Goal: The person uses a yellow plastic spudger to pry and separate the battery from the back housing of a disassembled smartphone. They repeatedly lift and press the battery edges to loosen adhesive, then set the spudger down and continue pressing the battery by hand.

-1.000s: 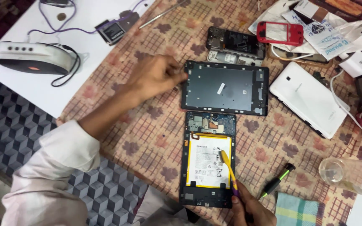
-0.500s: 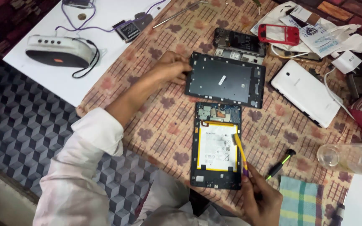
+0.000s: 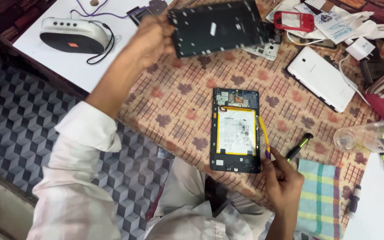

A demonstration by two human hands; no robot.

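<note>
My left hand grips the left edge of a black tablet back cover and holds it lifted above the patterned tablecloth at the top of the view. An opened tablet lies flat below it, showing a white battery and a blue circuit board. My right hand sits by the tablet's lower right corner and holds a thin yellow pry tool whose tip rests along the tablet's right edge.
A white tablet lies at the right, a red phone frame and papers above it. A black screwdriver, a checked cloth and a clear cup sit near my right hand. A grey speaker rests on a white board.
My left hand has taken the black back cover by its left edge and lifted it off the table. My right hand still holds the yellow tool at the open tablet.
</note>
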